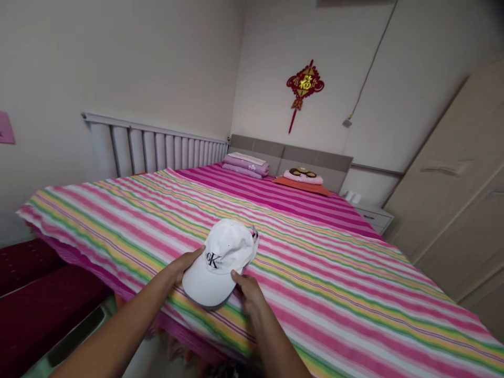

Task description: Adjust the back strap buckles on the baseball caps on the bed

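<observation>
Cap (225,249): white, at 6 o'clock from the middle of the view, on or just above the striped sheet (334,278); its underside is hidden. Brim (208,289) towards 7 o'clock, strap (255,236) towards 2 o'clock.
Left hand (185,264): at the cap's 9 o'clock, fingers seemingly clamped on its edge where brim meets crown (231,231); those beneath cannot be seen.
Right hand (249,292): at 4 o'clock, thumb over the edge near the brim, other fingers mostly hidden, apparently pinching it.
Cloth: probably light, soft and grippy; the crown would crumple if squeezed, but hardly break.
Best hold: the brim's sides, likely stiffer.
Folded bedding (246,167): well apart, towards 12 o'clock.
</observation>
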`<state>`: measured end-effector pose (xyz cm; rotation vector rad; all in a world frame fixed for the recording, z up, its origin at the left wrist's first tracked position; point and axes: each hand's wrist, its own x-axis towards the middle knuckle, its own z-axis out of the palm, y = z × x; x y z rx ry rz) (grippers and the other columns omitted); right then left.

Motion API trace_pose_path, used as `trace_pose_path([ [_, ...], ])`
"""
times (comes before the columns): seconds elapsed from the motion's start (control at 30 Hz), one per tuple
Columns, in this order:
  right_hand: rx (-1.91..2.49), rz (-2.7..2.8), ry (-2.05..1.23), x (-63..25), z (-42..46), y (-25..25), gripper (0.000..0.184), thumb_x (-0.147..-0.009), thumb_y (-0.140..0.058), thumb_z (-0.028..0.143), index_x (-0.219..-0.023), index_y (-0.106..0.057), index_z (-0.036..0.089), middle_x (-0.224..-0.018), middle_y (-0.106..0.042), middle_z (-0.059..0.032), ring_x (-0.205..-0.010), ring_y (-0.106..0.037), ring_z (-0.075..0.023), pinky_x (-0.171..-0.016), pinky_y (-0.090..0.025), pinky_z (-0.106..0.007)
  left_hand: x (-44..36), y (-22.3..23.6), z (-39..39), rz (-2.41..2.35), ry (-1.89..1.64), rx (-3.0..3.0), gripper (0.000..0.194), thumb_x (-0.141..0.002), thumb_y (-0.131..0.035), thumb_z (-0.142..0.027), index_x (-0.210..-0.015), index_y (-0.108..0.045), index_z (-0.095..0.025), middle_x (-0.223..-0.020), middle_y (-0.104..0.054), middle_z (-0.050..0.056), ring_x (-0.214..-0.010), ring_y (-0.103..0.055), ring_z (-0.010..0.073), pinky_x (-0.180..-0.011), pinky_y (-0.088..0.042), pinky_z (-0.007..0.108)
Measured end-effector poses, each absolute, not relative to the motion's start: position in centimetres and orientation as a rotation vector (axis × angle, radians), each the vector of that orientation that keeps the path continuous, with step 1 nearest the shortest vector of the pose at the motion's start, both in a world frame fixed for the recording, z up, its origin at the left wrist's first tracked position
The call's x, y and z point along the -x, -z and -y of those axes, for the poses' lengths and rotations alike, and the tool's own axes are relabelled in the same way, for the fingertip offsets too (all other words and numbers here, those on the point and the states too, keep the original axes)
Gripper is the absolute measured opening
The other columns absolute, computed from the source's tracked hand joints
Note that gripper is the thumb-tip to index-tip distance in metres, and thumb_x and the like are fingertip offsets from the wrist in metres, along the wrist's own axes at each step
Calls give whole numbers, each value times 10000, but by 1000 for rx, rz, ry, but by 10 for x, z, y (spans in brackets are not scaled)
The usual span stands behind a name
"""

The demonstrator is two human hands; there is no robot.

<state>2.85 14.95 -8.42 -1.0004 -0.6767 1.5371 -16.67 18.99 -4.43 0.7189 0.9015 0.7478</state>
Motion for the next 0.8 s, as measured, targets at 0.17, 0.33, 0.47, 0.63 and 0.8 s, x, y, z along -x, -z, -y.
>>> trace_pose_path([
  [0.17,1023,598,-1590,-35,-143,69,313,-562,-738,331,-742,-642,93,-645,-699,-77,-572,-632,-183,-565,-498,-280,163,43,-184,-872,-681,-667,553,-594,-618,-547,-936,-615,-113,-799,-684,130,-728,-638,279,-731,-486,397],
  [0.33,907,585,-1608,-46,-127,56,333,-609,-701,344,-837,-648,107,-742,-713,-94,-652,-653,-211,-619,-513,-306,150,39,-170,-856,-615,-651,616,-564,-603,-599,-968,-610,-134,-807,-684,124,-775,-630,302,-710,-483,412],
  [0.47,813,603,-1547,-66,-114,51,355,-621,-688,353,-879,-643,114,-823,-710,-103,-717,-654,-233,-695,-506,-340,127,41,-165,-778,-634,-653,598,-590,-616,-556,-994,-600,-115,-842,-678,142,-827,-622,296,-742,-475,396],
  [0.63,744,624,-1418,-103,-104,38,340,-622,-693,320,-886,-629,116,-811,-709,-105,-703,-648,-230,-693,-497,-348,82,32,-165,-648,-723,-670,533,-646,-623,-462,-1026,-582,-90,-895,-667,155,-853,-617,282,-778,-465,391],
  [0.8,702,615,-1238,-147,-95,19,418,-607,-710,269,-993,-578,178,-864,-704,-50,-730,-640,-194,-719,-491,-327,31,9,-166,-507,-904,-786,448,-646,-659,-374,-995,-597,-100,-861,-676,133,-785,-632,260,-771,-467,386],
])
